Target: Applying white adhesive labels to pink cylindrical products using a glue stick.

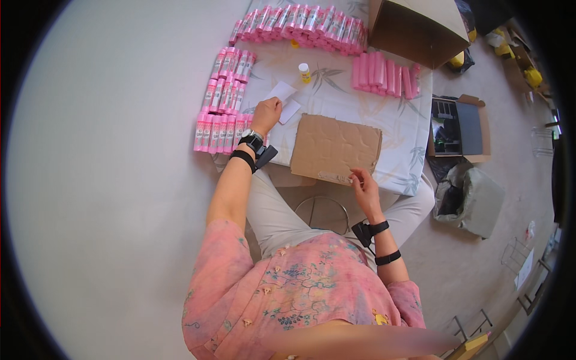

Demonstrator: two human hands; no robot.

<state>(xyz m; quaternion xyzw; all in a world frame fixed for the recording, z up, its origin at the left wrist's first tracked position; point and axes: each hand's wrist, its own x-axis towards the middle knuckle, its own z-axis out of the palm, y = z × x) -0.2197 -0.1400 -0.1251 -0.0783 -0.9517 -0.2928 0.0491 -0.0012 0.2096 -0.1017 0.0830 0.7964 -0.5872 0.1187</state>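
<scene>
My left hand (268, 114) is closed in a fist over two pieces of white paper (290, 112) on the table. Its fingertips are hidden, so what they grip is unclear. Fingers bent into a pinch, my right hand (365, 187) is at the near right edge of a flat brown cardboard piece (337, 146). Something small and pale shows at those fingertips, too small to name. Beyond the papers stands a small bottle (305, 73) with a white cap and yellow lower part. Pink tubes with silver-grey labels (223, 95) lie in rows beside my left hand.
More labelled pink tubes (300, 23) are stacked along the far edge. Plain pink tubes (384, 74) lie at the far right, below a large open cardboard box (420, 30). On the floor to the right are an open box (459, 127) and a grey-covered bundle (474, 201).
</scene>
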